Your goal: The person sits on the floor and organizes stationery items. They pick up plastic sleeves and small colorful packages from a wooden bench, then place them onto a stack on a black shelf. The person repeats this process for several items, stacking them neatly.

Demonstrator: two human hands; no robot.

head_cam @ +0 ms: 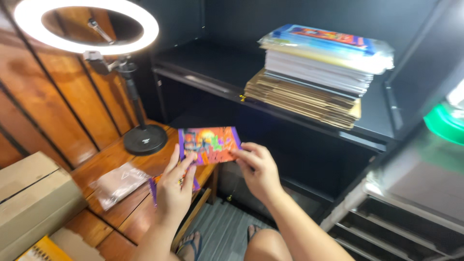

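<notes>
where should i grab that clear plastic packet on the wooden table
Take the packet by its near right corner, coming from the right where the left hand already is. It lies flat and limp on the table with bare wood around it, so pinch an edge between thumb and fingertips and lift it rather than clamping from above.

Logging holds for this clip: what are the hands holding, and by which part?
Both hold one colourful card packet: left hand at its lower left edge, right hand pinching its right edge. More packets seem tucked under the left grip.
</notes>
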